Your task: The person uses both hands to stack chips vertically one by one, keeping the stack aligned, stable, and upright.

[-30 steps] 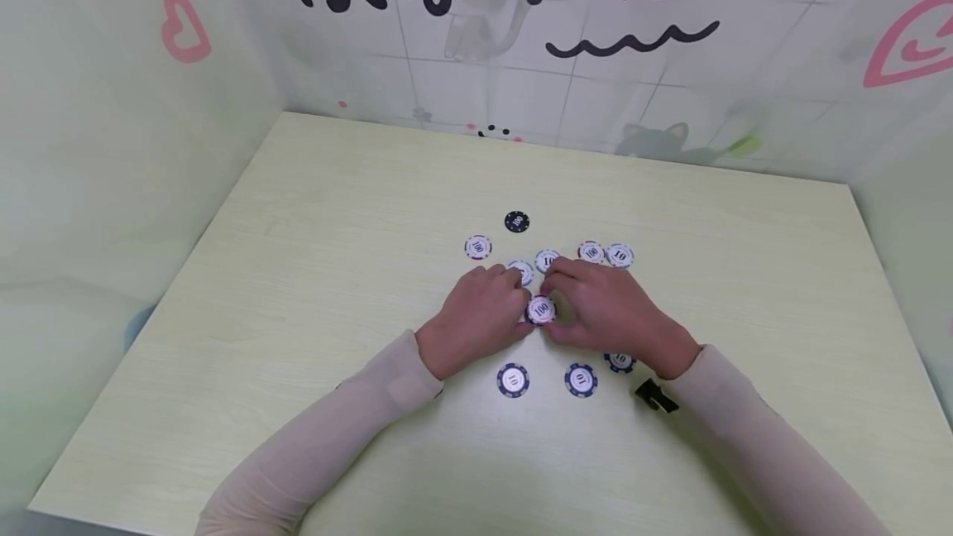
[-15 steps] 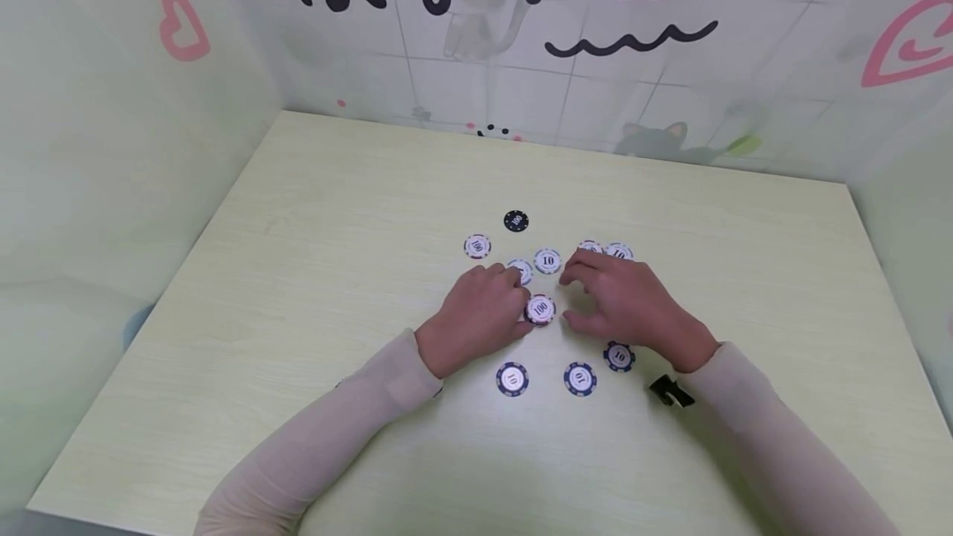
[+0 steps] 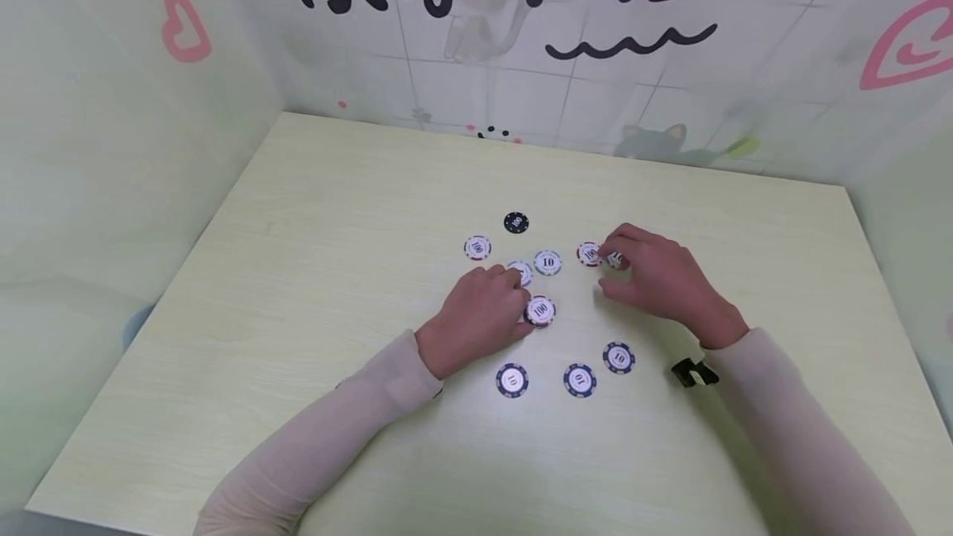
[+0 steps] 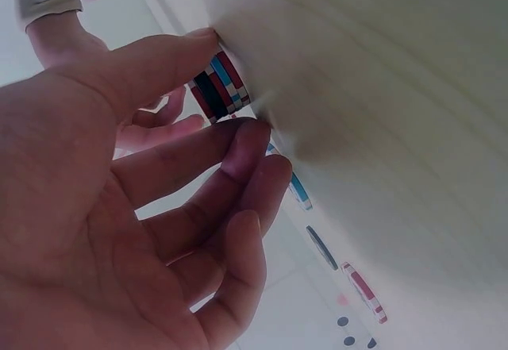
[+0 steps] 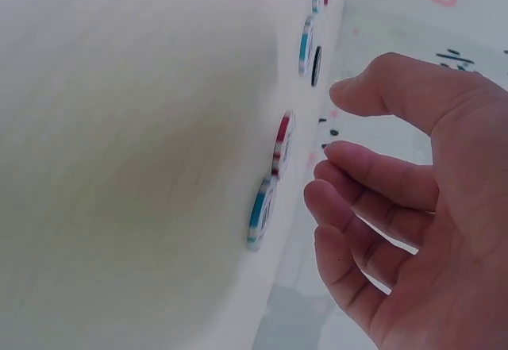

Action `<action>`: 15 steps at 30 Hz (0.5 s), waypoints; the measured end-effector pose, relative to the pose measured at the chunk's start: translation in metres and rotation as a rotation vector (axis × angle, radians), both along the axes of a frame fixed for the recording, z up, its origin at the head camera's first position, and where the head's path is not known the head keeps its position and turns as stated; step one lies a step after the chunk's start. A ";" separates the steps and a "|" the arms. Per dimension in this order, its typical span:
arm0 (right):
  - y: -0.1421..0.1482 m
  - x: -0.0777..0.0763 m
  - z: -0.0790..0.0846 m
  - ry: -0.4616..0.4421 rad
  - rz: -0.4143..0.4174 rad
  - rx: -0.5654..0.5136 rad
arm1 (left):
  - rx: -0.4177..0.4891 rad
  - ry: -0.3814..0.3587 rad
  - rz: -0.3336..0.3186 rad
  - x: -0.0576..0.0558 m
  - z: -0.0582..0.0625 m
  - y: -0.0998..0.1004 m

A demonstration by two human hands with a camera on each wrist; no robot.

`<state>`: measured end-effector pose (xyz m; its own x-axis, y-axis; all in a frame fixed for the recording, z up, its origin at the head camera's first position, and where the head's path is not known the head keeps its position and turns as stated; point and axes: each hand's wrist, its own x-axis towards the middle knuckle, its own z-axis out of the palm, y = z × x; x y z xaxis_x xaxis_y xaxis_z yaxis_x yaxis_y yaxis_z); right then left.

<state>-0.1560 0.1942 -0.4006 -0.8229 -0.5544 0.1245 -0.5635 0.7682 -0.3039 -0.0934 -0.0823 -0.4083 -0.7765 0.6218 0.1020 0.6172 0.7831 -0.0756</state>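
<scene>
My left hand (image 3: 478, 317) holds a short stack of poker chips (image 3: 540, 310) between thumb and index finger. The top chip reads 100, and the left wrist view shows red, black and blue edges in the stack (image 4: 220, 85). Over the table to the right hovers my right hand (image 3: 665, 281), fingers loosely bent and thumb apart, holding nothing. Close to its fingertips lie a red-edged 100 chip (image 3: 588, 254) and a 10 chip (image 3: 615, 260), the latter partly covered by the fingers. In the right wrist view, the blue-edged chip (image 5: 262, 213) lies flat, apart from the fingers.
Behind the stack lie a white 10 chip (image 3: 547, 262), a half-hidden white chip (image 3: 523, 271), a white 100 chip (image 3: 477, 247) and a black chip (image 3: 517, 222). Three blue-edged chips, one at the left (image 3: 512, 380), lie nearer. Printed walls border the table (image 3: 357, 205).
My right hand has let go of the stack and moved right and away to the two chips at the right. My left hand has stayed at the stack.
</scene>
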 end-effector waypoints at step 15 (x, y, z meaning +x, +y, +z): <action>0.017 -0.022 -0.006 -0.100 -0.135 0.063 | -0.001 0.000 0.005 0.000 -0.001 0.001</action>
<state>-0.1779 0.2114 -0.4065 -0.8969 -0.4423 0.0065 -0.4234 0.8541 -0.3022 -0.0939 -0.0814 -0.4096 -0.7798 0.6177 0.1015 0.6130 0.7864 -0.0759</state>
